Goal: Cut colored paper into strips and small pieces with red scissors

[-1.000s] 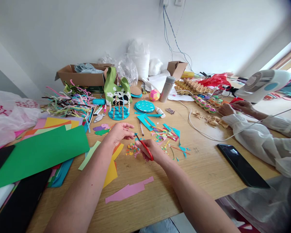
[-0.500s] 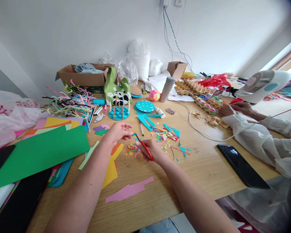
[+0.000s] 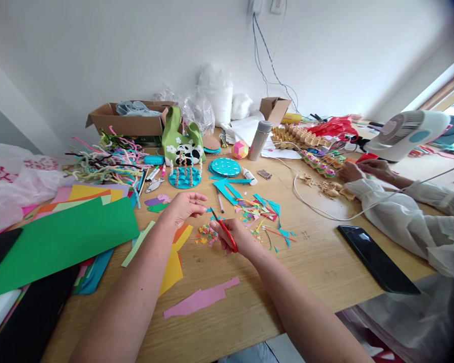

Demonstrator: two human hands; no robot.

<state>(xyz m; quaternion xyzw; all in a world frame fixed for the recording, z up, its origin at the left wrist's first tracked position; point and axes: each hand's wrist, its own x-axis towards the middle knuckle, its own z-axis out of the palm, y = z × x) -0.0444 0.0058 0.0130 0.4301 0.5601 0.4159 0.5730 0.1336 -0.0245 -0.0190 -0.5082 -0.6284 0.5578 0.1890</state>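
Note:
My right hand (image 3: pixel 237 236) is closed around red-handled scissors (image 3: pixel 224 229), blades pointing up and left toward my left hand. My left hand (image 3: pixel 184 205) hovers above the wooden table (image 3: pixel 318 262) with its fingers curled together, pinching a small blue paper scrap at the scissor tips. Just below the two hands lies a little heap of multicoloured paper confetti (image 3: pixel 207 235). More cut blue and mixed paper scraps (image 3: pixel 257 207) lie to the right of my right hand.
Sheets of coloured paper with a big green sheet (image 3: pixel 60 237) lie at left, a pink cut-out (image 3: pixel 200 298) near the front edge. Pipe cleaners (image 3: pixel 106 159), cardboard boxes (image 3: pixel 126 118), a blue disc (image 3: pixel 226 166) and metal bottle (image 3: pixel 259 139) stand behind. A black phone (image 3: pixel 378 258) and another person's white sleeve (image 3: pixel 401 217) at right.
Both hands have stayed almost in place over the confetti; the view has shifted slightly downward. The scissors remain in my right hand.

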